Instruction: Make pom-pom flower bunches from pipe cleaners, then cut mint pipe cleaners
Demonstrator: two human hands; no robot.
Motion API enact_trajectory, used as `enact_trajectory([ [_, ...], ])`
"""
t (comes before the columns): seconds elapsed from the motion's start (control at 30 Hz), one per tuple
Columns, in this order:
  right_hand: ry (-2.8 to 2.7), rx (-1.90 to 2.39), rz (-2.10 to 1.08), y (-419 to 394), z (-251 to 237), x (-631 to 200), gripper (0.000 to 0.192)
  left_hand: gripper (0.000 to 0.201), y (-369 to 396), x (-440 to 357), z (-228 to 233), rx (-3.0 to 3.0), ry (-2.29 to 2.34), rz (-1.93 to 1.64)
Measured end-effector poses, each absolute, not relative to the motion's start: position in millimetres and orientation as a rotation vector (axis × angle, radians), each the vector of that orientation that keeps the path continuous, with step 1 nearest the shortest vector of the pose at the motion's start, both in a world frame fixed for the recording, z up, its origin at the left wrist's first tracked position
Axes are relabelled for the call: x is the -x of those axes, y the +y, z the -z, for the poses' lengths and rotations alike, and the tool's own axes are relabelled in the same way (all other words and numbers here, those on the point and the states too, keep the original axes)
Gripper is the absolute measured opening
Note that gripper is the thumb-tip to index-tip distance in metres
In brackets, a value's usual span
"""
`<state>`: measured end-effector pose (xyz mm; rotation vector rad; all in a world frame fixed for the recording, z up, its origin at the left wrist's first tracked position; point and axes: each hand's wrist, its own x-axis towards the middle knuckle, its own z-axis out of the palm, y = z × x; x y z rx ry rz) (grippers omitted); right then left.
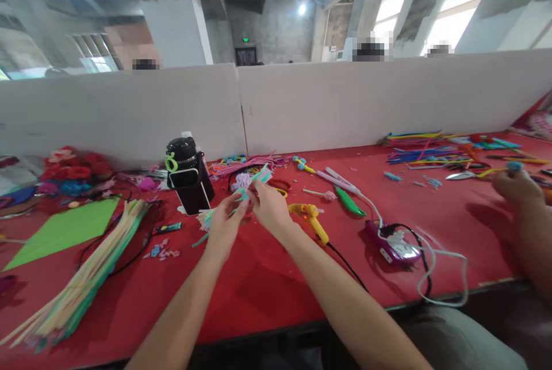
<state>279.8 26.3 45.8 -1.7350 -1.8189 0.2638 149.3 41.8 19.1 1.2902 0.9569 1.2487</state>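
Lying at far left: one light-green sheet, flat on the red table. One sheaf of fuzzy stems, long, straight, cream with green along one edge, set aslant. Pink and blue bits, scattered. One black bottle, upright. Left hand, thumb and fingers closed on the mint stems. Said stems: slim, soft-looking, mint to aqua, held at table centre, tips pointing up past the fingers; paler cream-and-mint ends show left of the left hand, their middle hidden. Right hand, fingertips pinching the same stems. Yellow glue gun, beside the right forearm. Purple power strip. Far right, a co-worker's hand, holding a small blue piece.
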Motion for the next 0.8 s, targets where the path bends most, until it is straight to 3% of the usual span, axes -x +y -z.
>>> enact_trajectory([
  [0.37,-1.72,1.455,-0.302,51,3,-289,0.016,0.033,82,-155,6,-1.636,1.102,-1.317],
  [0.57,-1.715,1.258,-0.34,53,15,-291,0.013,0.036,82,-144,11,-1.598,1.062,-1.283],
  [0.73,-1.367,1.055,-0.711,58,18,-291,0.007,0.038,90,-134,15,-1.624,1.071,-1.311],
  [0.8,-1.134,0.963,-0.883,59,17,-293,0.018,0.037,92,-132,16,-1.636,1.045,-1.313],
])
